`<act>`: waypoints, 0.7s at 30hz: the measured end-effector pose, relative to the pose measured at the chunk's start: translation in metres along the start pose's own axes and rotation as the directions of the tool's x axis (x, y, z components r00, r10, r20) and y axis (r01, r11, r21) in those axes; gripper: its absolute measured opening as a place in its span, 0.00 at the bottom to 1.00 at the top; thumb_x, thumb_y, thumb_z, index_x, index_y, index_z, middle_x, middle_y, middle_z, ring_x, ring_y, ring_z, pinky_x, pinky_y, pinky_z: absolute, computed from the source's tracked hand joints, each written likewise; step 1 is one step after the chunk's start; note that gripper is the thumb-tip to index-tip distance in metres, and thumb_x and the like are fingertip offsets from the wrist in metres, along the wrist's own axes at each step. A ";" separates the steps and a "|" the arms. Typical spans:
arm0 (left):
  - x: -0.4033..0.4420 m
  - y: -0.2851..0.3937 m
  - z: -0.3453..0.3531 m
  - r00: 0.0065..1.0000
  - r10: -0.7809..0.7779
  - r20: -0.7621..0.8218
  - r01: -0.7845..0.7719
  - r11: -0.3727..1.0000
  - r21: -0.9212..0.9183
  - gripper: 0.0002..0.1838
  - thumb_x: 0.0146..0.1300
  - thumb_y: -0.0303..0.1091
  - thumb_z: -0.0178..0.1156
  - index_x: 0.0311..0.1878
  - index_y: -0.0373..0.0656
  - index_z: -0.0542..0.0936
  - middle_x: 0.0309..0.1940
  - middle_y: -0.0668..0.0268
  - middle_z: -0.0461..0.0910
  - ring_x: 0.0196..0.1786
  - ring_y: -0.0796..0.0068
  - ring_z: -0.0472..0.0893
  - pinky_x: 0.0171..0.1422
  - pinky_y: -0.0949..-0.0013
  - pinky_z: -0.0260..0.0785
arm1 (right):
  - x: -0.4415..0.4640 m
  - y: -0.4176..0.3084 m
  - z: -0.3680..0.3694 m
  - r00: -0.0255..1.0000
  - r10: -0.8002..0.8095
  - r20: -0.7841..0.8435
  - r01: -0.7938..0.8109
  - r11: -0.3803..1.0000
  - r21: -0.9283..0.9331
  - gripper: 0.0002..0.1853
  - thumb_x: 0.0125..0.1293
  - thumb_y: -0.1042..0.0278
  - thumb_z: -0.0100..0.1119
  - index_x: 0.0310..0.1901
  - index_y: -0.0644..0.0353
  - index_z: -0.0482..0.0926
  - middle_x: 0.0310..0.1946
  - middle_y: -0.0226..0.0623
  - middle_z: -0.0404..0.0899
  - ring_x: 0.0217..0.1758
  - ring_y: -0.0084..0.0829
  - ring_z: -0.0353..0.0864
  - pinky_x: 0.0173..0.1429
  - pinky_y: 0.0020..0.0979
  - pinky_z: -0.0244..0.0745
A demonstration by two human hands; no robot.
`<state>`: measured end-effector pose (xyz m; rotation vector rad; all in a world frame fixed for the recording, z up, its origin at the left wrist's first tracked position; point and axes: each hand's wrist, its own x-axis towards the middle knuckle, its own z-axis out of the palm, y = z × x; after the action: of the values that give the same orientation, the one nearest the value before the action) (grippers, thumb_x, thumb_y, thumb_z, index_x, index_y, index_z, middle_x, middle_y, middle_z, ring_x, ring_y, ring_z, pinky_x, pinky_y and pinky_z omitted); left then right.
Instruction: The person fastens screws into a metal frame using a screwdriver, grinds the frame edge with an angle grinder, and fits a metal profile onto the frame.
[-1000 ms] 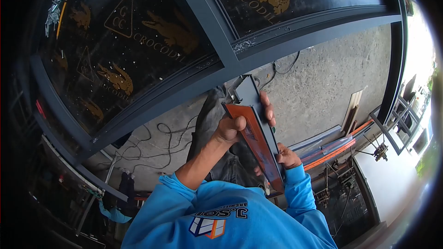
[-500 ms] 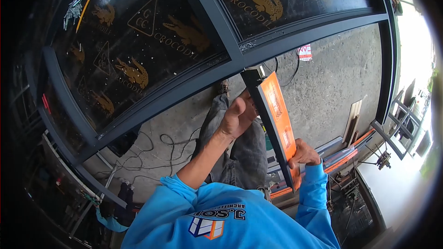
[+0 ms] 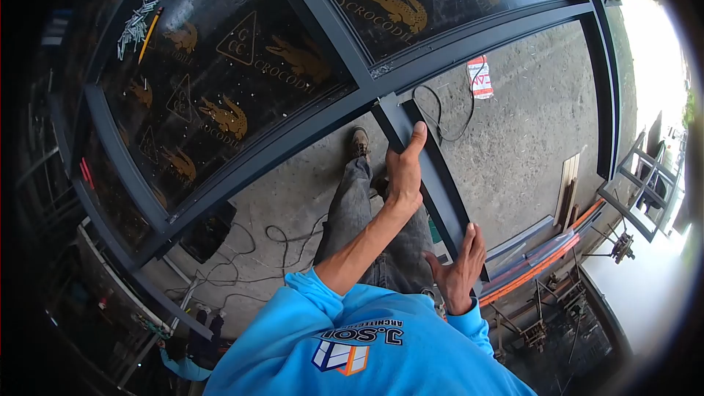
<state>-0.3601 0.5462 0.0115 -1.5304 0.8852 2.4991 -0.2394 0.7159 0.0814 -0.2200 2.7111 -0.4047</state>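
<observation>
A dark grey metal profile (image 3: pixel 442 183) with raised edges slants down toward me, its grey channel side facing up. Its far end meets the large dark grey metal frame (image 3: pixel 469 44). My left hand (image 3: pixel 405 172) is closed around the upper part of the profile, thumb lying over the channel and the other fingers partly hidden. Near the profile's close end, my right hand (image 3: pixel 460 264) rests against it with thumb and fingers stretched apart.
Black boards with gold crocodile prints (image 3: pixel 293 59) lie under the frame. A pile of screws (image 3: pixel 138 26) and a yellow pencil (image 3: pixel 150 35) are at upper left. Cables (image 3: pixel 286 238) trail over the concrete floor. Long strips (image 3: pixel 532 268) lie at right; another person's sleeve (image 3: pixel 183 367) shows lower left.
The profile has turned over from its orange-covered face to its grey channel side. My left hand now has its thumb over the channel, and my right hand's fingers have spread.
</observation>
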 end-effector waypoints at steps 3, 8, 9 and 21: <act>0.001 0.002 -0.017 0.992 0.123 0.021 -0.125 0.961 0.248 0.43 0.50 0.68 0.67 0.48 0.32 0.71 0.41 0.66 0.71 0.46 0.76 0.69 0.53 0.69 0.64 | 0.018 0.021 0.037 0.997 0.074 -0.035 -0.069 0.991 0.112 0.49 0.41 0.63 0.77 0.69 0.52 0.64 0.49 0.45 0.75 0.49 0.48 0.76 0.55 0.41 0.71; 0.010 -0.005 -0.077 0.911 0.122 0.395 -0.141 0.990 0.019 0.60 0.38 0.73 0.67 0.67 0.38 0.63 0.64 0.47 0.65 0.68 0.56 0.66 0.70 0.56 0.62 | 0.055 0.066 -0.006 0.757 -0.254 0.602 -0.152 0.828 0.540 0.42 0.44 0.69 0.74 0.65 0.58 0.69 0.45 0.45 0.81 0.43 0.41 0.83 0.50 0.37 0.76; 0.016 -0.004 -0.074 0.900 0.138 0.414 -0.168 0.985 0.036 0.60 0.38 0.73 0.67 0.67 0.38 0.63 0.64 0.47 0.65 0.68 0.56 0.66 0.70 0.56 0.62 | 0.062 0.083 0.003 0.775 -0.269 0.573 -0.134 0.815 0.563 0.42 0.44 0.69 0.74 0.65 0.58 0.69 0.45 0.45 0.81 0.43 0.41 0.83 0.50 0.37 0.76; -0.003 0.003 -0.020 0.916 0.318 0.247 -0.340 0.939 0.054 0.38 0.54 0.65 0.64 0.51 0.37 0.71 0.38 0.65 0.74 0.42 0.74 0.79 0.45 0.65 0.75 | 0.035 0.085 -0.001 0.902 -0.293 0.318 -0.099 0.575 0.812 0.56 0.49 0.52 0.75 0.73 0.61 0.50 0.63 0.53 0.66 0.65 0.47 0.69 0.63 0.47 0.69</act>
<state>-0.3436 0.5343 0.0079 -1.1008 1.2925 2.7378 -0.2798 0.7895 0.0436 -0.1610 1.8212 -1.4166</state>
